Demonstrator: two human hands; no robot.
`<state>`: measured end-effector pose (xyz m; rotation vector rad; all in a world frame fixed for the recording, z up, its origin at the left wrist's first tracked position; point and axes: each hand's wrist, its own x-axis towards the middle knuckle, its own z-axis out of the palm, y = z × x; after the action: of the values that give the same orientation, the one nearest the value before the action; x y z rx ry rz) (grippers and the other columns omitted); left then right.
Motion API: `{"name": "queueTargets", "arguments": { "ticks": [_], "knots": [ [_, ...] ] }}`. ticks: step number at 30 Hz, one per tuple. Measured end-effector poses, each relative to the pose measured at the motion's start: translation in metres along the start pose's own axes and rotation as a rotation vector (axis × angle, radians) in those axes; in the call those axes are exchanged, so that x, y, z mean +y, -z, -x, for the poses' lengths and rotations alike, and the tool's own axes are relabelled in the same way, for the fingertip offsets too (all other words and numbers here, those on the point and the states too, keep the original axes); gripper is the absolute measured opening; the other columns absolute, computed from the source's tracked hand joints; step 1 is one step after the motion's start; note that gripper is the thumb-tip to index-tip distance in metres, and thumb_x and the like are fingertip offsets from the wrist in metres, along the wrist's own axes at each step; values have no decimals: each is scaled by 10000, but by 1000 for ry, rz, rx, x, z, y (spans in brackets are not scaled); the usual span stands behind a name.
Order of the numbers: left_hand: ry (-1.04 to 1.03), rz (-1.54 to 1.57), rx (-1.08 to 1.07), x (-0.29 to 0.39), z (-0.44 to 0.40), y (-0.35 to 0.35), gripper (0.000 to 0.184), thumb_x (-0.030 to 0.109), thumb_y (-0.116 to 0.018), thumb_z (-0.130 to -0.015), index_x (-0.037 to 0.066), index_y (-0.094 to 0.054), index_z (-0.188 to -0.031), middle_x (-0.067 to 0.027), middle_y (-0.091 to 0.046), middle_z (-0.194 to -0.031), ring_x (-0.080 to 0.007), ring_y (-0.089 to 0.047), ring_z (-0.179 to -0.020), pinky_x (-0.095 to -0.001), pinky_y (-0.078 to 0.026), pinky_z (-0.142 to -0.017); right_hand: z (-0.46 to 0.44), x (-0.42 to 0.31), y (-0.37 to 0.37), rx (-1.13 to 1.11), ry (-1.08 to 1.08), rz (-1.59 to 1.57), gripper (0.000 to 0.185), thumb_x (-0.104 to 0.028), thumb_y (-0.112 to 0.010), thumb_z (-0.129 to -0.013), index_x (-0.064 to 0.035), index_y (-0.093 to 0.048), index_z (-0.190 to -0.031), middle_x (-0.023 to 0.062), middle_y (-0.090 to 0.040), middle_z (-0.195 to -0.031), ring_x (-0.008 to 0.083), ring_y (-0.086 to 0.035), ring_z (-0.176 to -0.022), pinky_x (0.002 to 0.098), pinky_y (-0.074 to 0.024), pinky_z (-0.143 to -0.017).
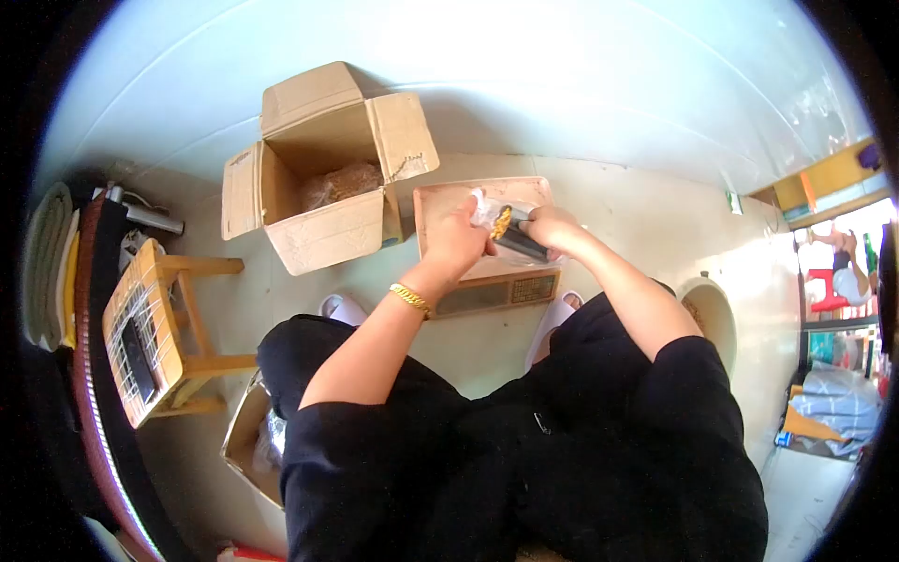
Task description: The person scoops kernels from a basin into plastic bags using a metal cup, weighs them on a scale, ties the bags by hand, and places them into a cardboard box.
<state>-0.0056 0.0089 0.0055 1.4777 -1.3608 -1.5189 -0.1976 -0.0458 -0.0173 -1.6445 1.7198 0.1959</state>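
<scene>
From where I stand, the person is bent over what looks like a scale on the floor, with both hands close together above its pale pink tray (433, 208). The left hand (459, 234) is closed on a crumpled clear plastic bag (483, 210), and the right hand (552, 229) grips a dark, smooth thing (521, 245), perhaps a scoop. Yellow-brown bits (503, 222) show between the hands, right beside the plastic; I can't tell whether they lie inside the bag or at the lip of the dark thing. That is where I'd expect trouble: if the thin plastic folds inward, or the dark thing tips too steeply, bits could scatter over the tray and the tiles. A loose pinch on the bag could let it slump, for the same result. A hand leaning on the tray could upset whatever the scale's keypad panel (482, 296) shows. The slippered feet flank the scale, the right slipper (552, 328) very near its corner, so a shifted foot might jog it. The open cardboard box (323, 239) stands just beside the tray, and a swinging elbow could catch its raised flap (403, 136).
</scene>
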Motion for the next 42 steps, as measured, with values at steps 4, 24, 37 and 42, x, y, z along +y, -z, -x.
{"name": "queueTargets", "arguments": {
  "ticks": [4, 24, 37, 42],
  "knots": [
    [78, 82, 18, -18, -22, -8, 554, 34, -469, -832, 89, -428, -1382, -58, -633, -752, -89, -543, -668, -228, -432, -631, -21, 4, -8, 254, 108, 360, 307, -319, -574, -863, -36, -685, -905, 186, -669, -859, 339, -651, -792, 422, -507, -701],
    [242, 514, -59, -18, -21, 1, 176, 126, -508, -893, 75, -646, -989, -12, -618, -935, -125, -548, -767, -253, -450, -727, -8, 12, -24, 434, 307, 656, 169, -97, -538, -777, -69, -704, -790, 134, -685, -838, 283, -672, -782, 376, -538, -660],
    [288, 414, -126, -20, -17, 10, 219, 152, -534, -901, 78, -616, -1090, 7, -599, -912, -95, -532, -735, -240, -457, -708, 19, 12, 21, 468, 159, 87, 224, -238, -601, -830, -27, -675, -844, 180, -653, -789, 301, -638, -718, 422, -488, -665],
    [267, 443, -154, -19, -21, 14, 223, 163, -535, -903, 79, -612, -1095, 8, -585, -911, -93, -529, -734, -237, -456, -696, 74, 66, 89, 32, 135, -989, 286, -354, -521, -933, -80, -581, -880, 23, -573, -789, 167, -578, -653, 318, -505, -616]
  ]
}}
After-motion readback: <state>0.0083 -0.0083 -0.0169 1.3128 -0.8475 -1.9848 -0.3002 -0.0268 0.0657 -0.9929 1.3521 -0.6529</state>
